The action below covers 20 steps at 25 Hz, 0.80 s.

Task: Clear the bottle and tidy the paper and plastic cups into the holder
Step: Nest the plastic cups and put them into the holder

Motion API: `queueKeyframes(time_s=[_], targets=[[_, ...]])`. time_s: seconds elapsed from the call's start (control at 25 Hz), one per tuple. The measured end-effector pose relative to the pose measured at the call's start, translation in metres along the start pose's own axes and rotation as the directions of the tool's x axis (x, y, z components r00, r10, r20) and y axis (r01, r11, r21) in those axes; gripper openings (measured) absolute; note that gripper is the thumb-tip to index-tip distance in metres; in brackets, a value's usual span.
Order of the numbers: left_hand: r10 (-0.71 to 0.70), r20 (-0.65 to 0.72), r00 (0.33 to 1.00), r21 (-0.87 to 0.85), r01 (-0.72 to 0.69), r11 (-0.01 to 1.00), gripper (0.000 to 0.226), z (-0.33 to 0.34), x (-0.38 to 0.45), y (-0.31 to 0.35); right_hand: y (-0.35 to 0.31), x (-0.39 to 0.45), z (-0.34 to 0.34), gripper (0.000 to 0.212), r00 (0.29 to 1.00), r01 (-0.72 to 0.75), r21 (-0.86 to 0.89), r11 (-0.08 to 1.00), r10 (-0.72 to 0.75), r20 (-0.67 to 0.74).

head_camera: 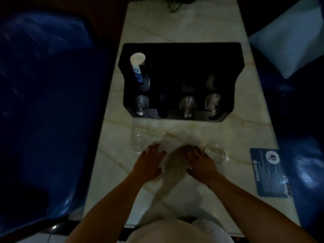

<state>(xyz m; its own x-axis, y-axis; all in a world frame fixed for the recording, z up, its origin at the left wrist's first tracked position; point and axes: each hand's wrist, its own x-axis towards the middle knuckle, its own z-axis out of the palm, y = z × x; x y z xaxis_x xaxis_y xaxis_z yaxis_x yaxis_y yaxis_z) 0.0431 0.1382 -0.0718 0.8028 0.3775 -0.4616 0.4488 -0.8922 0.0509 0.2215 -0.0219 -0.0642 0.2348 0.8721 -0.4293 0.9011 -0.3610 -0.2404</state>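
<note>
A black cup holder (180, 55) stands mid-table. A stack of white-and-blue paper cups (137, 64) lies in its back left slot, and clear plastic cups (187, 106) fill several front slots. Three clear plastic cups stand loose on the marble: one (155, 128) just in front of the holder, one (138, 142) by my left fingertips, one (216, 153) right of my right hand. My left hand (149, 163) rests flat with its fingers spread. My right hand (199, 163) curls around a blurred clear plastic cup (175, 162) lying between both hands. No bottle is visible.
The pale marble table (184, 27) is narrow. Blue seats flank it on the left (43, 102) and right. A blue printed card (268, 172) lies at the right edge, a light cushion (289, 41) sits at the back right, and cables (175, 4) lie at the far end.
</note>
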Motion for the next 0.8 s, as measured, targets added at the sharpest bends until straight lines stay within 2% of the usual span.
queueKeyframes(time_s=[0.16, 0.36, 0.52, 0.64, 0.8], targets=[[-0.01, -0.027, 1.0, -0.054, 0.009, 0.999, 0.072, -0.001, -0.001, 0.007, 0.0, -0.003, -0.004, 0.072, 1.0, 0.019, 0.015, 1.0, -0.019, -0.022], [-0.068, -0.035, 0.997, -0.116, 0.063, 0.991, 0.075, 0.004, -0.008, 0.013, 0.0, -0.008, -0.002, 0.076, 0.999, 0.015, 0.079, 0.997, -0.012, -0.043], [-0.096, -0.146, 0.985, -0.303, 0.048, 0.952, 0.078, -0.001, -0.015, 0.006, 0.003, -0.014, -0.005, 0.08, 0.982, -0.055, 0.218, 0.974, 0.092, -0.163], [-0.191, -0.219, 0.957, -0.419, 0.085, 0.904, 0.076, -0.005, -0.017, -0.007, 0.013, -0.019, -0.01, 0.082, 0.964, -0.124, 0.263, 0.957, 0.179, -0.196], [-0.387, -0.26, 0.885, -0.46, 0.239, 0.855, 0.079, -0.011, -0.013, -0.027, 0.029, -0.023, -0.014, 0.082, 0.912, -0.223, 0.306, 0.925, 0.309, -0.269]])
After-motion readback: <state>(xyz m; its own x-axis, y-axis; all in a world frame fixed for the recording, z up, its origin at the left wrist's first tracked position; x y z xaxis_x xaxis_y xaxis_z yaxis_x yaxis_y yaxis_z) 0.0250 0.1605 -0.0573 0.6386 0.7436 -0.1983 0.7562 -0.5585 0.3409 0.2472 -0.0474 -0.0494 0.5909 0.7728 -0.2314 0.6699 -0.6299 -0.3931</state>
